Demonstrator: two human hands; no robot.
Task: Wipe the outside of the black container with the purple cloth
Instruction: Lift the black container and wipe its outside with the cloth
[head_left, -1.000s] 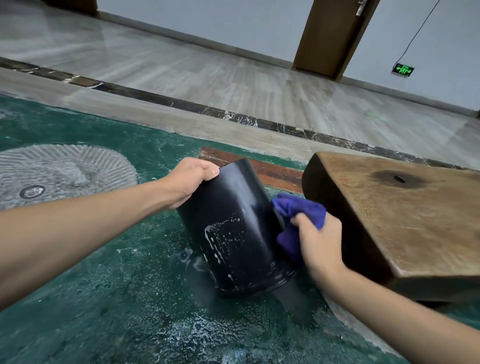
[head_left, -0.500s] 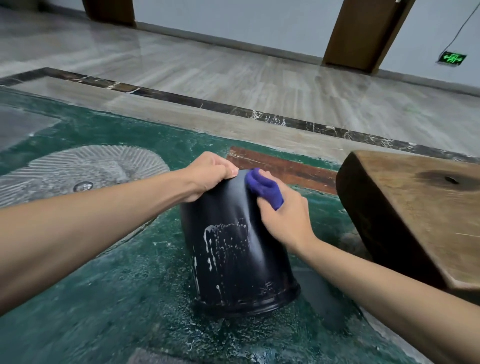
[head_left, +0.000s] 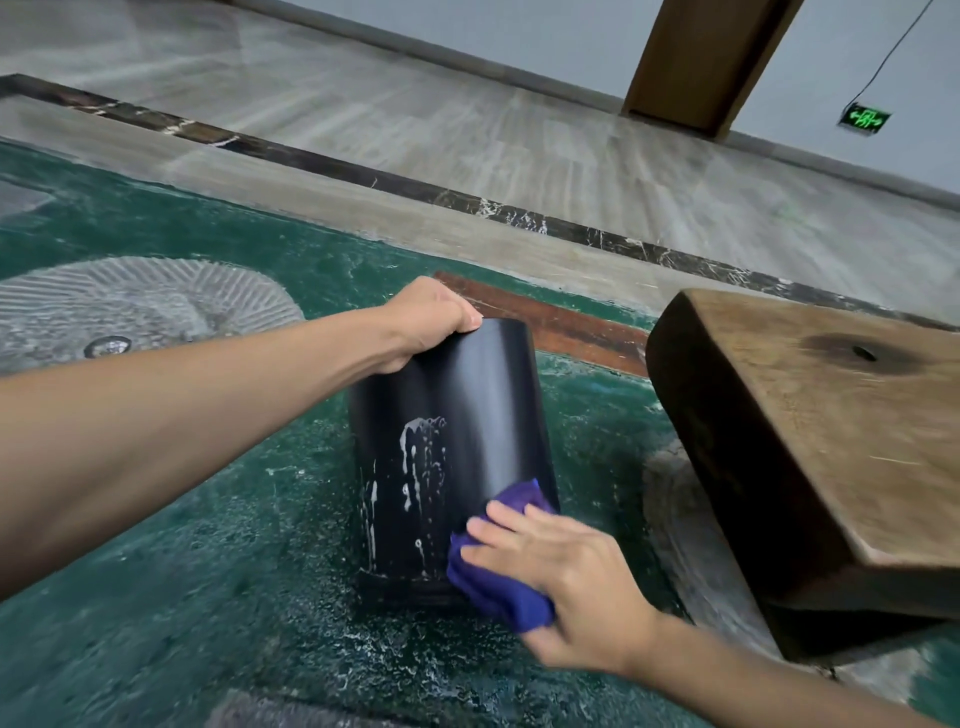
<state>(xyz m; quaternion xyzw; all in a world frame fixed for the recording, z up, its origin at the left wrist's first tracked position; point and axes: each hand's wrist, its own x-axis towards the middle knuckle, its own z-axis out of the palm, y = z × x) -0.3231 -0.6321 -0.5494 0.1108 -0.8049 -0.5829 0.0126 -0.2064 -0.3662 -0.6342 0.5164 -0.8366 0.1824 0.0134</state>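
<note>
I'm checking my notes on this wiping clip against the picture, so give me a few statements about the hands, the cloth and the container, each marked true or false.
1. The left hand grips the top edge of the black container. True.
2. The right hand presses the purple cloth near the container's top. False: the cloth is low on its side, near the base.
3. White streaks run down the container's side. True.
4. The container stands on the wooden block. False: it stands on the wet green floor, with the block to its right.
</note>
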